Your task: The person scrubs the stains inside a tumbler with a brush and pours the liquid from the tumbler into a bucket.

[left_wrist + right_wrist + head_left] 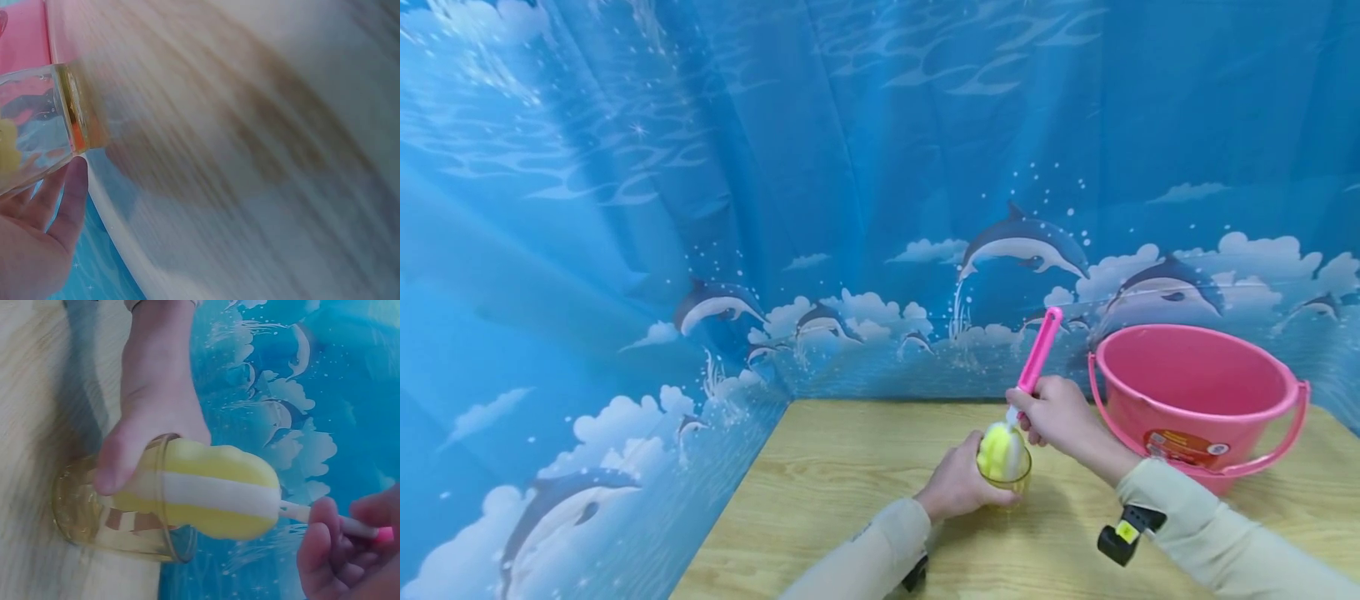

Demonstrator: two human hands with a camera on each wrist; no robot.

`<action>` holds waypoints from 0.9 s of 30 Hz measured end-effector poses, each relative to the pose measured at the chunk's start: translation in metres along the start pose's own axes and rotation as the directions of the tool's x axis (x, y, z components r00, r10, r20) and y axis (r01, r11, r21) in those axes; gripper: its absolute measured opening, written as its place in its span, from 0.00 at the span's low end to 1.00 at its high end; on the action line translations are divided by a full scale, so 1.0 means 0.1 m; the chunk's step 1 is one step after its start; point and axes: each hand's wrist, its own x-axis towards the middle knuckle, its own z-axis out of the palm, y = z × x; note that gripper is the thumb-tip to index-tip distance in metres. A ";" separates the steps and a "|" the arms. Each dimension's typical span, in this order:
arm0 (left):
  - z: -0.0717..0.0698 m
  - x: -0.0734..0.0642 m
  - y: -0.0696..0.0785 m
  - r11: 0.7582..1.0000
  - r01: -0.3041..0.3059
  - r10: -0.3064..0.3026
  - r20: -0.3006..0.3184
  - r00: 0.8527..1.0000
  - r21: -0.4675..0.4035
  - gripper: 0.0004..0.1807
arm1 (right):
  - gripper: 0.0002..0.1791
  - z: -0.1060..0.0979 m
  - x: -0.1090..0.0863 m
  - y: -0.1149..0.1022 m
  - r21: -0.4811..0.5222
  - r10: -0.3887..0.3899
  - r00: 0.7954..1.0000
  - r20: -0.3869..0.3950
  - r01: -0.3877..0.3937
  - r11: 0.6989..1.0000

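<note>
The yellow-tinted glass [78, 515] is above the desk [850, 492], held by the left hand [958, 481], whose fingers and thumb curl around its wall, the thumb close below the rim. Whether the base touches the desk is hard to tell. At the glass's mouth is the yellow-and-white sponge [219, 490] of a brush, its lower part inside and the rest bulging out past the rim. Above the glass, the right hand [1060, 414] pinches the brush low down, near where the white neck meets the pink handle [1040, 350], which tilts up and away. To the right of the glass, well apart from it, stands the pink bucket [1131, 412].

The step in hand looks like working the sponge in the glass. It is best done with the handle in line with the glass's middle, so the sponge slides straight and does not lever on the rim. The sponge looks wide for the mouth, so a slow twist with light pressure should help it along. The low pinch gives good control of the neck; the left hand should steady the glass firmly without squeezing, since wet walls may slip.
</note>
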 end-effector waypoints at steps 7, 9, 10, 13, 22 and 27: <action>-0.01 0.00 0.00 0.999 -0.028 0.028 -0.007 1.000 0.022 0.39 | 0.17 0.04 -0.03 0.08 -0.066 -0.102 0.993 -0.051 0.098 0.993; -0.01 0.00 0.00 0.999 -0.027 0.027 -0.008 1.000 0.036 0.39 | 0.16 0.06 -0.06 0.11 -0.111 -0.174 0.983 -0.057 0.167 0.980; -0.01 0.00 0.00 0.999 -0.021 0.022 -0.006 1.000 0.040 0.40 | 0.16 0.07 -0.07 0.12 -0.140 -0.213 0.975 -0.058 0.203 0.969; -0.03 0.00 0.00 0.999 0.010 -0.011 0.006 1.000 0.034 0.41 | 0.15 0.09 -0.13 0.16 -0.227 -0.306 0.951 -0.047 0.288 0.930; -0.03 0.01 0.01 0.997 0.082 -0.082 0.045 0.996 -0.003 0.41 | 0.11 0.11 -0.25 0.11 -0.421 -0.385 0.923 0.012 0.354 0.835; -0.03 0.02 0.03 0.995 0.100 -0.100 0.049 0.994 0.001 0.41 | 0.10 0.10 -0.25 0.06 -0.431 -0.377 0.926 0.028 0.352 0.831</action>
